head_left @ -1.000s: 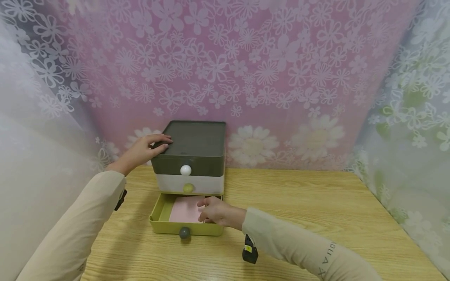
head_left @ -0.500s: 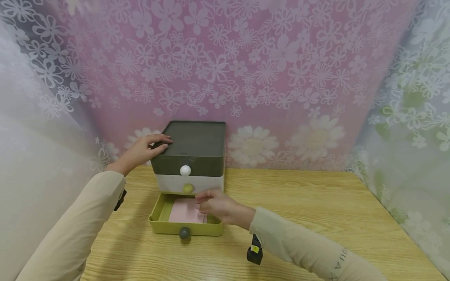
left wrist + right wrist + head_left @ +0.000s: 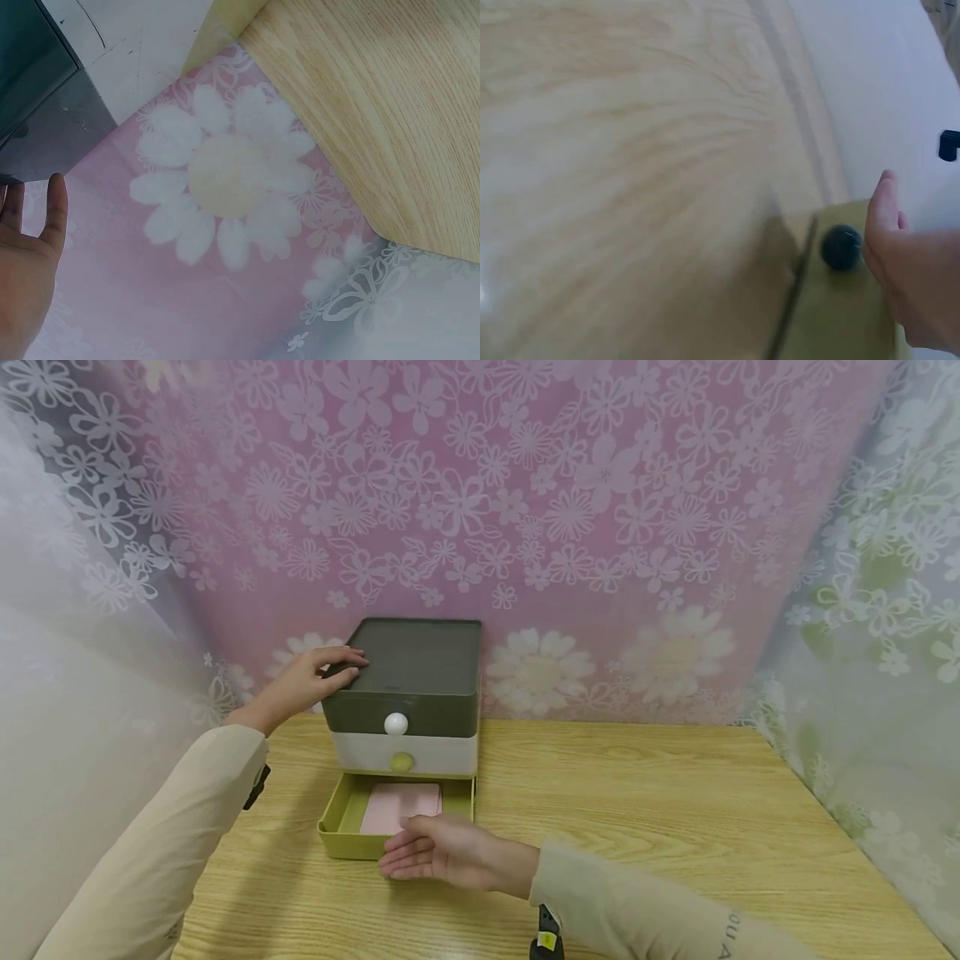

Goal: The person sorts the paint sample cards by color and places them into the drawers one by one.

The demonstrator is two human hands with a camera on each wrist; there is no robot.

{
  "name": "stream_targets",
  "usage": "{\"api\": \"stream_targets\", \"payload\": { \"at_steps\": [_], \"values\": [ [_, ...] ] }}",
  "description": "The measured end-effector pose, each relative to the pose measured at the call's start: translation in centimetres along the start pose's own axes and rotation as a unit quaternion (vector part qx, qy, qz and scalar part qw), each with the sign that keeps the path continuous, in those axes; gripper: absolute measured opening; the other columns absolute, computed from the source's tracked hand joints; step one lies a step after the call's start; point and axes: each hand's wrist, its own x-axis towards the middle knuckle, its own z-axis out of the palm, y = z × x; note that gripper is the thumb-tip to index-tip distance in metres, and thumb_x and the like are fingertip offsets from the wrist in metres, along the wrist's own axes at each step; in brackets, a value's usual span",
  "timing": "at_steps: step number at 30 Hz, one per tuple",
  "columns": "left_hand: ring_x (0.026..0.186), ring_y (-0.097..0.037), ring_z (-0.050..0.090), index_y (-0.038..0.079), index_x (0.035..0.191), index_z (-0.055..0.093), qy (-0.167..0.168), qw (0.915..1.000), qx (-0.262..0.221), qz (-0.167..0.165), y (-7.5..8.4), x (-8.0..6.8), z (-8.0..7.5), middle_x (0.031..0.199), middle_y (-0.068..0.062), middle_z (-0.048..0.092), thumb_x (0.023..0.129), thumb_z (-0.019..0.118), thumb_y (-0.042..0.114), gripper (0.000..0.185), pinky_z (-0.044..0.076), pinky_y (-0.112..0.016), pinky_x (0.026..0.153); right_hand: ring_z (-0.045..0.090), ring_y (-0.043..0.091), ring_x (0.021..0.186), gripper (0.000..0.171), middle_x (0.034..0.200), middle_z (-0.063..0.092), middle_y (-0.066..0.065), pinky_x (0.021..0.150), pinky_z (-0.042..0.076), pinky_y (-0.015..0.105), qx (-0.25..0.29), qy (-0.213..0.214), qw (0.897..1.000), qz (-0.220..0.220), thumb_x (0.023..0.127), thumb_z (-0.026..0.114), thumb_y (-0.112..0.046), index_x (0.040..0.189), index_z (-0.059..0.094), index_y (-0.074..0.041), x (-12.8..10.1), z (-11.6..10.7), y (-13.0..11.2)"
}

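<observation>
Nearest, letters on the right sleeve (image 3: pixel 720 927) are cut off and cannot be read. The right hand (image 3: pixel 442 858), fingers straight and holding nothing, is laid against the front of the open bottom drawer (image 3: pixel 345 814), beside its grey knob (image 3: pixel 841 247). A pink pad (image 3: pixel 399 806) is seen lying in that drawer. Farther back, the left hand (image 3: pixel 307 681) is rested flat on the drawer box (image 3: pixel 420 668) on the table (image 3: pixel 637 793).

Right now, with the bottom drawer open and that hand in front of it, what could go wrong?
Fingers could get pinched: the right hand has straight fingers against the front of the open yellow-green bottom drawer, beside its grey round knob.

The pink paper sheet lies loose inside and might crumple or catch at the back.

The small three-drawer plastic cabinet might slide, though the left hand rests on top.
</observation>
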Motion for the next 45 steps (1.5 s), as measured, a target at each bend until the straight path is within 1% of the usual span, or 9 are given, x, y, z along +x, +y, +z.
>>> {"api": "stream_targets", "payload": {
  "at_steps": [4, 8, 17, 26, 28, 35, 41, 43, 45],
  "values": [
    [0.134, -0.033, 0.031, 0.010, 0.122, 0.058, -0.001, 1.0000, -0.004, -0.001, 0.2, 0.0, 0.0, 0.138, -0.012, 0.046, 0.095, 0.049, 0.027, 0.033, 0.033, -0.057, 0.098, 0.059, 0.038, 0.105, 0.049, 0.104, 0.062, 0.027, 0.095, 0.044, 0.042, 0.014, -0.002, 0.999, 0.046, 0.096, 0.043, -0.028, 0.112, 0.051, 0.018, 0.1, -0.1, 1.7],
    [0.133, -0.033, 0.032, 0.010, 0.121, 0.059, 0.004, 1.0000, -0.005, 0.001, 0.3, 0.0, 0.0, 0.137, -0.011, 0.047, 0.095, 0.050, 0.026, 0.032, 0.034, -0.057, 0.097, 0.057, 0.041, 0.108, 0.049, 0.103, 0.060, 0.028, 0.097, 0.042, 0.046, 0.033, 0.015, 0.996, 0.077, 0.097, 0.042, -0.028, 0.111, 0.051, 0.018, 0.3, -0.1, 3.1],
    [0.133, -0.033, 0.031, 0.010, 0.121, 0.059, 0.003, 0.9999, -0.009, 0.003, 0.0, -0.1, -0.1, 0.137, -0.012, 0.046, 0.095, 0.049, 0.026, 0.032, 0.034, -0.056, 0.098, 0.053, 0.046, 0.109, 0.053, 0.104, 0.054, 0.034, 0.100, 0.038, 0.048, 0.084, 0.061, 0.993, 0.061, 0.096, 0.041, -0.027, 0.111, 0.045, 0.023, 1.2, 0.2, 4.4],
    [0.133, -0.032, 0.033, 0.011, 0.122, 0.059, 0.004, 0.9999, 0.004, 0.009, -0.4, 0.1, -0.1, 0.138, -0.011, 0.047, 0.095, 0.048, 0.029, 0.034, 0.035, -0.056, 0.097, 0.052, 0.046, 0.111, 0.048, 0.108, 0.054, 0.035, 0.101, 0.037, 0.047, 0.142, 0.072, 0.986, 0.050, 0.096, 0.042, -0.022, 0.113, 0.045, 0.023, 1.7, 0.6, 4.5],
    [0.133, -0.033, 0.032, 0.011, 0.122, 0.059, 0.003, 1.0000, 0.002, 0.008, -0.4, 0.1, -0.1, 0.138, -0.011, 0.046, 0.095, 0.048, 0.029, 0.034, 0.034, -0.056, 0.097, 0.054, 0.044, 0.109, 0.048, 0.106, 0.056, 0.033, 0.100, 0.038, 0.047, 0.140, 0.077, 0.986, 0.048, 0.095, 0.043, -0.022, 0.112, 0.046, 0.022, 1.8, 0.6, 4.5],
    [0.133, -0.034, 0.031, 0.011, 0.122, 0.059, 0.005, 0.9999, 0.001, 0.010, -0.4, 0.1, 0.0, 0.138, -0.012, 0.046, 0.095, 0.048, 0.029, 0.034, 0.033, -0.058, 0.098, 0.059, 0.041, 0.104, 0.049, 0.092, 0.063, 0.023, 0.097, 0.042, 0.046, 0.094, 0.103, 0.989, 0.041, 0.094, 0.042, -0.026, 0.108, 0.051, 0.020, 2.7, 0.1, 4.1],
    [0.134, -0.032, 0.030, 0.012, 0.123, 0.058, -0.004, 1.0000, 0.000, 0.005, -0.5, 0.1, 0.0, 0.139, -0.010, 0.045, 0.095, 0.047, 0.030, 0.035, 0.034, -0.056, 0.098, 0.056, 0.042, 0.108, 0.051, 0.105, 0.059, 0.033, 0.099, 0.040, 0.045, 0.081, 0.107, 0.990, 0.045, 0.095, 0.039, -0.026, 0.110, 0.050, 0.021, 4.3, -1.3, 3.0],
    [0.134, -0.032, 0.030, 0.012, 0.124, 0.057, -0.005, 1.0000, 0.000, 0.003, -0.4, 0.0, 0.0, 0.139, -0.010, 0.044, 0.096, 0.047, 0.030, 0.035, 0.034, -0.056, 0.098, 0.055, 0.042, 0.110, 0.051, 0.106, 0.059, 0.033, 0.100, 0.040, 0.045, 0.082, 0.110, 0.990, 0.044, 0.095, 0.039, -0.026, 0.112, 0.050, 0.021, 4.9, -1.9, 2.6],
    [0.134, -0.032, 0.030, 0.012, 0.124, 0.057, -0.006, 1.0000, -0.002, 0.002, -0.4, 0.0, 0.0, 0.139, -0.011, 0.044, 0.096, 0.047, 0.031, 0.035, 0.034, -0.056, 0.098, 0.055, 0.041, 0.110, 0.050, 0.103, 0.060, 0.030, 0.100, 0.040, 0.045, 0.083, 0.112, 0.989, 0.042, 0.095, 0.039, -0.025, 0.112, 0.050, 0.021, 5.5, -2.4, 2.2]
  ]
}}
